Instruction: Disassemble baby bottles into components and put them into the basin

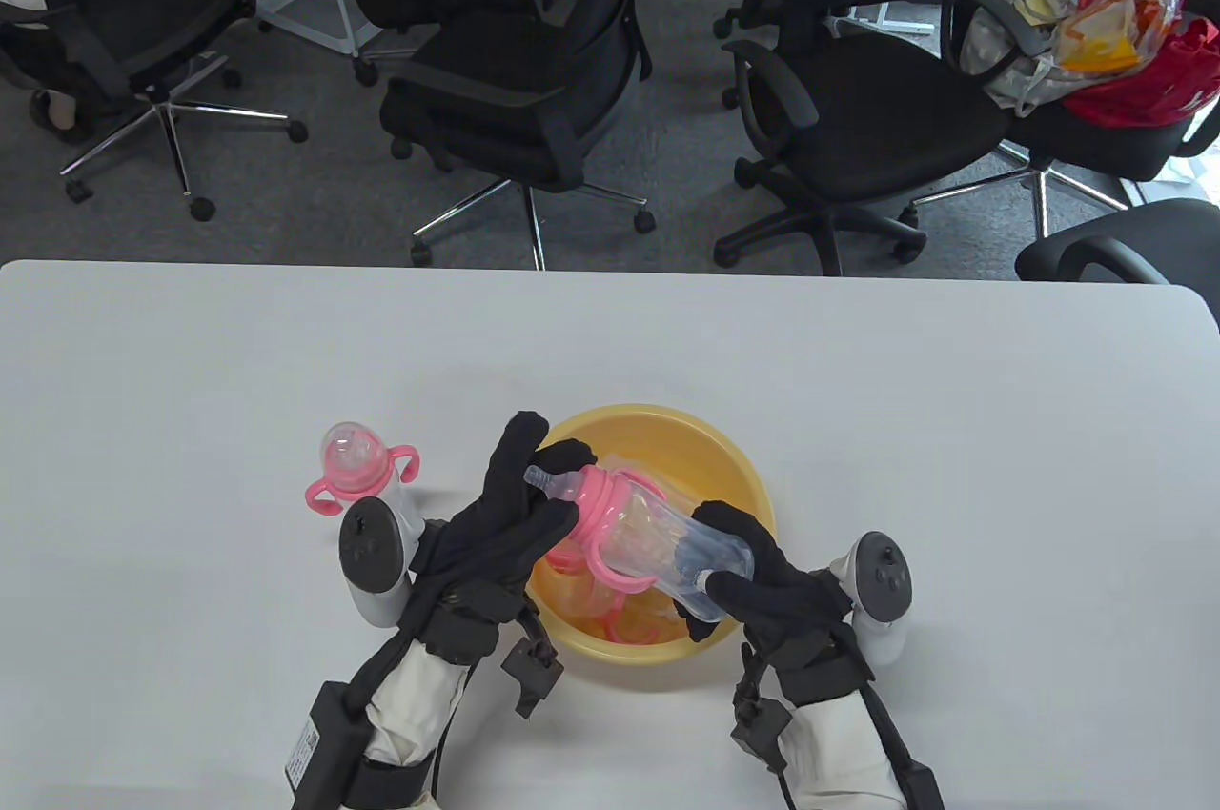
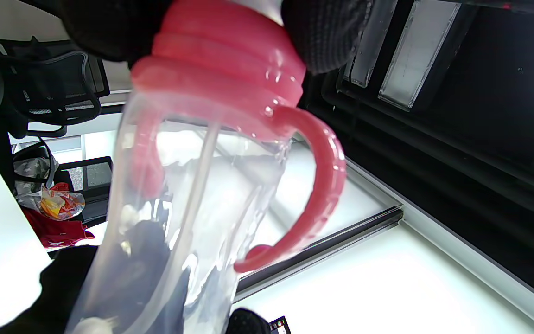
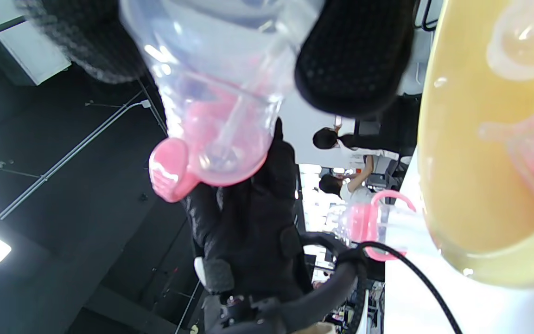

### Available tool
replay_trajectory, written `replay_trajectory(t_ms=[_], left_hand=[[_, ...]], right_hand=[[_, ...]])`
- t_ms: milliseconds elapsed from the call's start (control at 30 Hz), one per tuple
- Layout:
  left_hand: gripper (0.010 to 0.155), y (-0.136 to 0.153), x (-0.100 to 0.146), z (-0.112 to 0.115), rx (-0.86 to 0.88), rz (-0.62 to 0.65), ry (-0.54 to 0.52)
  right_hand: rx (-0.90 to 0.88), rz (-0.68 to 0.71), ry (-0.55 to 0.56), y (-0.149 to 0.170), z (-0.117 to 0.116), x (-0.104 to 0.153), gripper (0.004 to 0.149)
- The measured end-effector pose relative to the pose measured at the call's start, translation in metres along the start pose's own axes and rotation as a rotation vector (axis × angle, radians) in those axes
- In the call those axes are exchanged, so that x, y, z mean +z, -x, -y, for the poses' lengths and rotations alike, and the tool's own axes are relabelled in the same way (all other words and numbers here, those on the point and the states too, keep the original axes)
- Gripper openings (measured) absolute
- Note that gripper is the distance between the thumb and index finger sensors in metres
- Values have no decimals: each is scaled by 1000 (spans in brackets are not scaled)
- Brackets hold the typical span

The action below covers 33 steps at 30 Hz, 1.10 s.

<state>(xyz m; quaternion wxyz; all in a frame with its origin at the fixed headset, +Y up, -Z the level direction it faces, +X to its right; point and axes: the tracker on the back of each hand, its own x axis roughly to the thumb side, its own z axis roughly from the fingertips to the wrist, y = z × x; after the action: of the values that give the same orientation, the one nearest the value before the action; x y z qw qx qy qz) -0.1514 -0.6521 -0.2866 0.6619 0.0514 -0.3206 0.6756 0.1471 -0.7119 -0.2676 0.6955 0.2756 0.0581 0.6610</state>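
Task partway: pink parts already lie in the basin (image 1: 739, 467) near the desk's front edge, one bottle (image 1: 658, 534) is gripped above it by left hand (image 1: 505, 524) at collar and right hand (image 1: 772, 577) at base, and a second bottle (image 1: 357, 467) is left untouched beside it.

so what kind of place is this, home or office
Most likely an office or meeting room, not a home: black swivel office chairs on grey carpet stand behind a long white table. The baby bottle and yellow basin look like props for a recording.

Two baby bottles (image 1: 639, 534) (image 1: 357, 467), one basin (image 1: 743, 467), five chairs (image 1: 534, 86).
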Motion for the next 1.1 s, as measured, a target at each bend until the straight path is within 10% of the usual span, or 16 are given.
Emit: replay_trajectory(t_ms=[300,433,767,1100], left_hand=[[78,-2,2,-6,-7,13,-31],[75,5,4,-6,-152,-24,-50],[64,2,11,-23,-122,-95,-244],[61,3,1,-24,202,-11,82]], right_hand=[[104,42,47,-9,-8,1,91],[443,72,99,-30,-11,5,90],[218,90,77,-20,-14,2,88],[133,82,92,-16,-9,4,87]])
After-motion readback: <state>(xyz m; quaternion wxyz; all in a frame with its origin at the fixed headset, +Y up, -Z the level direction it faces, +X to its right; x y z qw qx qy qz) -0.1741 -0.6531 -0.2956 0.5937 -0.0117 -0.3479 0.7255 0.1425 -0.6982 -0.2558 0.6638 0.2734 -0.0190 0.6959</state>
